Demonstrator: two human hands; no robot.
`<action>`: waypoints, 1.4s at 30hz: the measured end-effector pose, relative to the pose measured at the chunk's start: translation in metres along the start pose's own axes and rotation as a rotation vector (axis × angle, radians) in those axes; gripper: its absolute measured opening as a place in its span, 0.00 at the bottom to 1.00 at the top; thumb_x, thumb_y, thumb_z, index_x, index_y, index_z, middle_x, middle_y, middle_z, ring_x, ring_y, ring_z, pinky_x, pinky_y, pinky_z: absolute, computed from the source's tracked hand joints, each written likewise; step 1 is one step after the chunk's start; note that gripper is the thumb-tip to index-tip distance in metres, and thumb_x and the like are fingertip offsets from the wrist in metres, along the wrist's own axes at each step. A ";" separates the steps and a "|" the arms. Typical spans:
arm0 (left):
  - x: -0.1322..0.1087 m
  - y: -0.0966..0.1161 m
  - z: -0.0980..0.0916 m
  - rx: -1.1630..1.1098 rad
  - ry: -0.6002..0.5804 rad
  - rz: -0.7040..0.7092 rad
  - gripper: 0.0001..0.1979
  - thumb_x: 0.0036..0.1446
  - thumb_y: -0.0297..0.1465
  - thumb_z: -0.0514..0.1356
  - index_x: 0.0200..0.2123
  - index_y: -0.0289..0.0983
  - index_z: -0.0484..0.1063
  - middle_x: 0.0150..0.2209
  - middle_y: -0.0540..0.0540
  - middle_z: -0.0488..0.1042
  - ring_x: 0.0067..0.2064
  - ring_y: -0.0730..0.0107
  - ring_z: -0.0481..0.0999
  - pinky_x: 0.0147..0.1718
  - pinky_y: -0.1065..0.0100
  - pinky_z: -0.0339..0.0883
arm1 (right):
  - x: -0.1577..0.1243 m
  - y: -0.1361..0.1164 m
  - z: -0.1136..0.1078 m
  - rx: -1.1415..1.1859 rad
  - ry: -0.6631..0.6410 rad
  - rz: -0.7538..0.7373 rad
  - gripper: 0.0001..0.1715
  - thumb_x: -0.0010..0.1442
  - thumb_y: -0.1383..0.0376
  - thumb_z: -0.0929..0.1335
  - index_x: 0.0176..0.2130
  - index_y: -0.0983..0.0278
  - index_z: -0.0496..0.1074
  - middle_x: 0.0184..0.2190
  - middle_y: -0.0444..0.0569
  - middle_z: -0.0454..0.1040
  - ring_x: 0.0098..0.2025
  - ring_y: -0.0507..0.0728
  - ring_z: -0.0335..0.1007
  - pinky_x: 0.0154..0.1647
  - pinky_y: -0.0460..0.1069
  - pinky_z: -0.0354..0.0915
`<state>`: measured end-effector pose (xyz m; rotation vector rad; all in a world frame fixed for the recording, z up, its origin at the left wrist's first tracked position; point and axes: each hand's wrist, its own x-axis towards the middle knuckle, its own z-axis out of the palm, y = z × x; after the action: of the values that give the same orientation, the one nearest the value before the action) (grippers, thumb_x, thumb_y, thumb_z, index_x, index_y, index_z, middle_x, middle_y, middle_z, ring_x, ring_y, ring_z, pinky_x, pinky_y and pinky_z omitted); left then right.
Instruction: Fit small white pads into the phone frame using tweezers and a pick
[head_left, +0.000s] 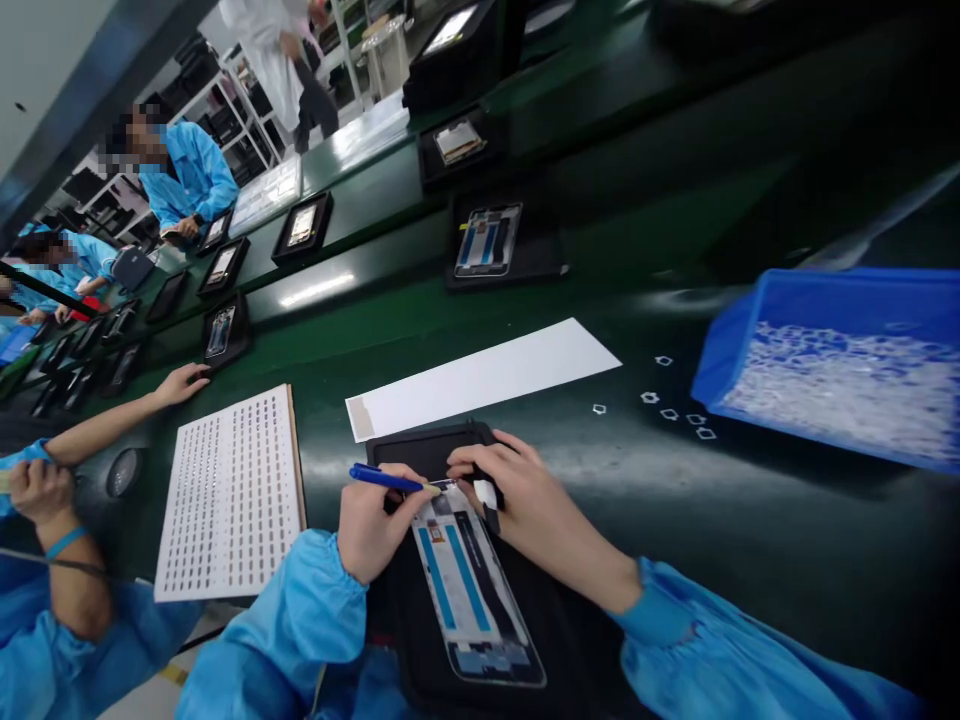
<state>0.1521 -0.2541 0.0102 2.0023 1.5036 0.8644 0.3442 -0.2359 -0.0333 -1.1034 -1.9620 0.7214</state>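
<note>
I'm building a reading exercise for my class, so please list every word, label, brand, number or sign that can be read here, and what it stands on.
No word, label, brand, number or sign can be read.
Phone-like device: any print is too small to read.
Blue pen-like tool: no lettering can be made out.
White board: rows of small dark marks, none legible as text.

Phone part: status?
Left grip on blue pen-like tool, tip at top end of phone part. Right grip there too, hold unclear. Phone part on black tray, top end partly covered.
</note>
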 end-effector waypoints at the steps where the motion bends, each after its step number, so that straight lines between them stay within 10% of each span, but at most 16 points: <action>1: 0.001 0.001 0.001 0.018 -0.010 0.008 0.05 0.59 0.33 0.62 0.35 0.38 0.74 0.34 0.48 0.80 0.32 0.70 0.77 0.31 0.71 0.71 | 0.000 0.000 -0.001 0.016 -0.013 0.011 0.11 0.61 0.71 0.60 0.43 0.58 0.64 0.36 0.45 0.74 0.39 0.58 0.72 0.60 0.67 0.53; 26: 0.010 0.014 0.010 0.427 -0.168 0.194 0.11 0.67 0.35 0.53 0.39 0.37 0.73 0.33 0.46 0.78 0.32 0.69 0.78 0.33 0.70 0.70 | -0.003 0.001 0.000 0.021 -0.028 0.061 0.20 0.54 0.75 0.59 0.44 0.58 0.65 0.38 0.45 0.75 0.41 0.58 0.71 0.61 0.67 0.53; 35: 0.008 0.002 0.000 -0.255 0.186 -0.076 0.06 0.64 0.31 0.54 0.35 0.37 0.67 0.34 0.45 0.75 0.39 0.66 0.78 0.38 0.66 0.72 | -0.001 -0.002 -0.001 0.018 -0.011 0.065 0.12 0.61 0.71 0.60 0.43 0.59 0.66 0.34 0.45 0.76 0.39 0.59 0.72 0.59 0.67 0.55; 42: -0.011 -0.003 -0.002 0.502 -0.156 0.351 0.13 0.60 0.27 0.54 0.45 0.39 0.73 0.30 0.47 0.67 0.31 0.67 0.69 0.28 0.66 0.63 | -0.003 0.004 0.002 0.023 -0.002 0.065 0.08 0.63 0.67 0.61 0.42 0.58 0.66 0.38 0.46 0.75 0.41 0.59 0.73 0.58 0.67 0.56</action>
<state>0.1470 -0.2635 0.0076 2.6877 1.3994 0.4627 0.3458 -0.2370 -0.0384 -1.1577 -1.9226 0.7785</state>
